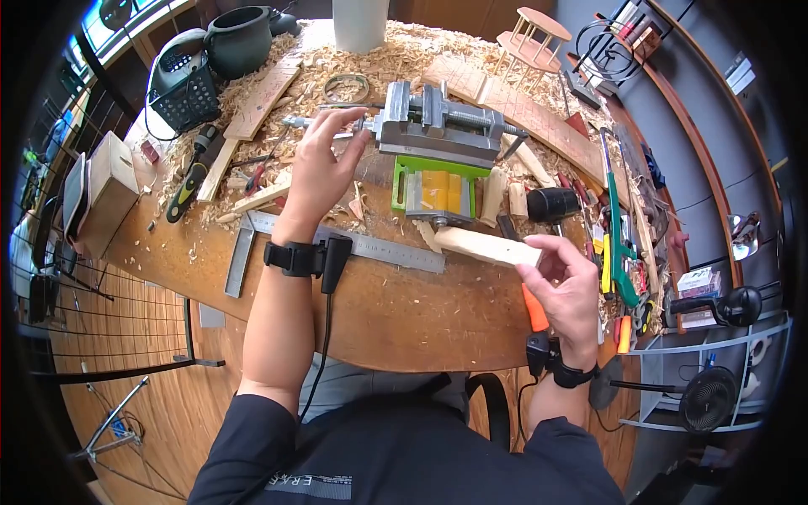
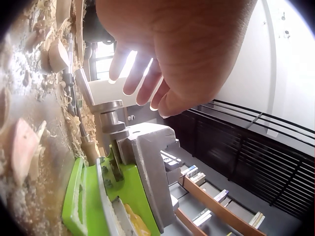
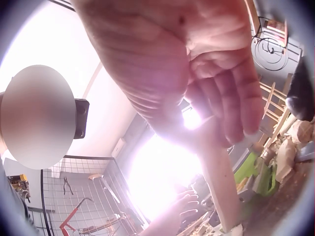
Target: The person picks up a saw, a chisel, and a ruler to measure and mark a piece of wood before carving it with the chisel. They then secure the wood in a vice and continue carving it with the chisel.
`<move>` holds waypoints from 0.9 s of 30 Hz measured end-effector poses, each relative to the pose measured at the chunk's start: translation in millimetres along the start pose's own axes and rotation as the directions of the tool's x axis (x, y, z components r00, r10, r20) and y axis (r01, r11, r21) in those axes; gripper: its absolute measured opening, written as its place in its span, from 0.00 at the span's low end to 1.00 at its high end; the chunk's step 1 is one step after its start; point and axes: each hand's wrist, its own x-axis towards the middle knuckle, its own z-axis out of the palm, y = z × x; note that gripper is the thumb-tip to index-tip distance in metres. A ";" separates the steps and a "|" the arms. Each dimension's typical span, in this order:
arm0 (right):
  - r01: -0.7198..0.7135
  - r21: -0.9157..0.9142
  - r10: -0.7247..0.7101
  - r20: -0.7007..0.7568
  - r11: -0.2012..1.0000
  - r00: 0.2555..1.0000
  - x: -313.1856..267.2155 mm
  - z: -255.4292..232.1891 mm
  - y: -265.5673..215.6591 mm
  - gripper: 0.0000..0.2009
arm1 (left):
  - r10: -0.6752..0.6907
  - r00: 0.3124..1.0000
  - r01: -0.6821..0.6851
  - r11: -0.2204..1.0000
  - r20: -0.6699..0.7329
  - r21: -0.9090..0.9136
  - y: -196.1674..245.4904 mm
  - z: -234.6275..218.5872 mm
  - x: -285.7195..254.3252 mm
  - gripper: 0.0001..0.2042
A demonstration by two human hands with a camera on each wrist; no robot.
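The left forearm reaches forward, its hand [image 1: 324,162] raised with the fingers loosely bent and spread apart. The right hand [image 1: 570,290], lower and farther out, is turned inward, thumb and index finger pinching; both wrists wear dark straps.

Wood shavings [image 1: 311,74] blanket the far side of a brown wooden workbench [image 1: 404,311], where a green-based vise [image 1: 433,192] stands near the middle. A metal square [image 1: 396,252] lies toward the near edge. Marked planks [image 1: 547,130] rest among the curls, a black mallet head [image 1: 553,204] and a green saw [image 1: 613,189] lie to the right, and a small spindle-backed chair [image 1: 530,52] stands at the far right.
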 end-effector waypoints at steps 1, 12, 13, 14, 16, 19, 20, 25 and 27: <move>0.006 0.149 0.000 -0.041 0.989 0.999 1.6 -1.8 0.1 0.15 | -0.013 1.000 0.013 1.000 0.011 -0.024 2.8 4.0 -0.7 0.16; -0.139 0.589 0.220 -0.069 0.796 0.973 -0.7 -6.6 -0.6 0.14 | 0.018 0.985 -0.012 0.999 0.169 -0.037 2.7 12.4 -6.1 0.29; -0.111 0.585 0.205 -0.097 0.804 0.974 -1.5 -5.3 -1.7 0.14 | 0.021 0.984 -0.018 1.000 0.174 -0.022 2.8 13.1 -6.8 0.29; -0.082 0.579 0.188 -0.125 0.811 0.974 -2.0 -5.0 -2.1 0.15 | 0.025 0.984 -0.024 1.000 0.178 -0.007 2.4 13.5 -6.7 0.29; -0.052 0.572 0.173 -0.159 0.819 0.972 -2.0 -5.8 -1.2 0.15 | 0.032 0.979 -0.032 0.999 0.201 -0.002 -0.6 15.1 -6.6 0.29; 0.010 0.570 0.147 -0.228 0.821 0.963 -1.5 -7.5 -1.3 0.15 | 0.038 0.980 -0.044 0.999 0.197 0.028 -0.4 15.4 -7.6 0.29; 0.043 0.572 0.137 -0.268 0.819 0.954 -0.9 -8.3 -1.6 0.15 | 0.044 0.983 -0.055 0.997 0.180 0.056 -1.8 16.1 -8.2 0.29; 0.146 0.550 0.091 -0.381 0.822 0.920 5.8 -19.2 -2.1 0.14 | 0.024 0.987 -0.039 0.995 0.158 0.095 -7.3 15.8 -9.2 0.29; 0.166 0.495 0.074 -0.429 0.853 0.900 10.1 -28.7 -8.9 0.15 | -0.019 0.982 0.009 0.999 0.185 0.051 -2.4 15.0 -9.2 0.27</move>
